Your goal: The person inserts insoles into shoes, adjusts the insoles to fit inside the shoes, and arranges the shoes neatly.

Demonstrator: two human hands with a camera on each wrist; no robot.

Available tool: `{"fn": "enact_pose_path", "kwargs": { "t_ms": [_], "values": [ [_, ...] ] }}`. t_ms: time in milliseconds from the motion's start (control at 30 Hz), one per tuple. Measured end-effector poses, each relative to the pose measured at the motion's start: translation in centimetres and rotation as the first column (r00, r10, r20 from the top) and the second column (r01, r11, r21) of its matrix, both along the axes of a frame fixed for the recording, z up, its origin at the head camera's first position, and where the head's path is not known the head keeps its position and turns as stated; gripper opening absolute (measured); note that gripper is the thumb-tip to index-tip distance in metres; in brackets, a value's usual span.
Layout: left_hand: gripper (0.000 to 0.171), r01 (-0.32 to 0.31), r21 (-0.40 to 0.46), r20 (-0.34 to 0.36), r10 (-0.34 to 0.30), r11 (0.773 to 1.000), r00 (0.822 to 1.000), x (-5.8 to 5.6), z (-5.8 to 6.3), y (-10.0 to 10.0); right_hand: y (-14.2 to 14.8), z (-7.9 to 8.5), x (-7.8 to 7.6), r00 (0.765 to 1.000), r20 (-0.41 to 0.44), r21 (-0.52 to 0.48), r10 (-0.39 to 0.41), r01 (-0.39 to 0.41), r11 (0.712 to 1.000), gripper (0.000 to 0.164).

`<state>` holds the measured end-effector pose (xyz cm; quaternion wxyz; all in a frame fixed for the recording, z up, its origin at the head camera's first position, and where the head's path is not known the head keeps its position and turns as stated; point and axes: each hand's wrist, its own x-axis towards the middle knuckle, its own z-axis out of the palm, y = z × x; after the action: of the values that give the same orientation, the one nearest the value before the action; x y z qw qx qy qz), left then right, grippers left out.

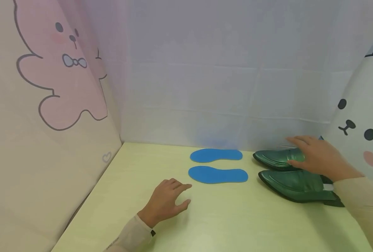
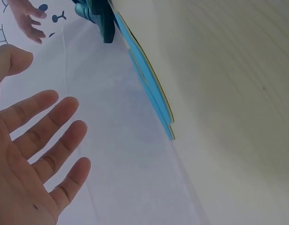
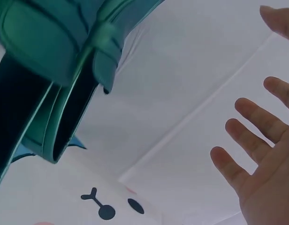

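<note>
Two green loafers lie side by side at the right of the table, toes to the left: a far loafer (image 1: 271, 158) and a near loafer (image 1: 296, 183). My right hand (image 1: 320, 157) is over the far loafer, partly hiding it, with fingers spread and nothing in them. In the right wrist view that hand (image 3: 271, 159) is apart from the shoes. Two flat blue insoles, a far one (image 1: 216, 155) and a near one (image 1: 218, 174), lie left of the loafers. My left hand (image 1: 166, 199) hovers left of and nearer than the near insole, fingers apart, holding nothing.
The pale yellow table (image 1: 230, 224) meets a white curtain (image 1: 221, 87) just behind the insoles. A side curtain with a pink bear (image 1: 70, 80) rises on the left, and another with an animal face (image 1: 359, 140) stands close to the right hand.
</note>
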<state>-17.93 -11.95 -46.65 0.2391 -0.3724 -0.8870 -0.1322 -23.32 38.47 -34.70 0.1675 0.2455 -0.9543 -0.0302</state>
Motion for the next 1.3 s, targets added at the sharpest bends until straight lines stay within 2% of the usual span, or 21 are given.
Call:
{"fn": "enact_pose_path", "kwargs": {
  "t_ms": [100, 233, 400, 633, 900, 967, 1033, 1200, 1300],
  "values": [
    [0.039, 0.001, 0.006, 0.007, -0.001, 1.0, 1.0, 0.0, 0.1, -0.1, 1.2, 0.2, -1.5, 0.994, 0.108, 0.019, -0.029, 0.027, 0.999, 0.086],
    [0.038, 0.016, 0.02, 0.053, -0.017, 1.0, 0.998, 0.1, 0.3, 0.1, 3.5, -0.5, -3.8, 0.967, 0.247, 0.022, -0.068, 0.064, 0.998, 0.09],
    [0.037, 0.021, 0.028, 0.082, -0.024, 0.999, 0.996, 0.1, 0.3, 0.5, 5.8, -1.4, -5.6, 0.936, 0.339, 0.014, -0.095, 0.096, 0.995, 0.092],
    [0.034, 0.045, 0.021, 0.07, -0.047, 0.999, 0.996, 0.2, 0.2, 0.5, 6.2, -2.0, -6.8, 0.91, 0.406, -0.005, -0.083, 0.093, 0.996, 0.093],
    [0.036, 0.073, -0.006, 0.136, -0.072, 0.997, 0.988, 0.1, 0.4, 0.9, 6.0, -3.0, -8.6, 0.9, 0.417, 0.097, -0.126, 0.094, 0.991, 0.095],
    [0.036, 0.077, -0.011, 0.139, -0.075, 0.997, 0.987, 0.1, 0.5, 1.0, 5.9, -3.2, -8.9, 0.889, 0.442, 0.088, -0.123, 0.094, 0.992, 0.095],
    [0.036, 0.08, -0.017, 0.141, -0.077, 0.997, 0.987, 0.1, 0.4, 1.1, 6.0, -3.5, -9.1, 0.858, 0.498, 0.059, -0.124, 0.109, 0.992, 0.095],
    [0.036, 0.094, -0.033, 0.151, -0.088, 0.995, 0.985, 0.2, 0.3, 1.0, 6.4, -4.7, -9.7, 0.807, 0.567, 0.057, -0.165, 0.161, 0.985, 0.096],
    [0.037, 0.094, -0.043, 0.141, -0.087, 0.995, 0.986, 0.3, 0.3, 1.0, 6.8, -5.3, -10.0, 0.811, 0.556, 0.085, -0.18, 0.16, 0.983, 0.097]
  ]
}}
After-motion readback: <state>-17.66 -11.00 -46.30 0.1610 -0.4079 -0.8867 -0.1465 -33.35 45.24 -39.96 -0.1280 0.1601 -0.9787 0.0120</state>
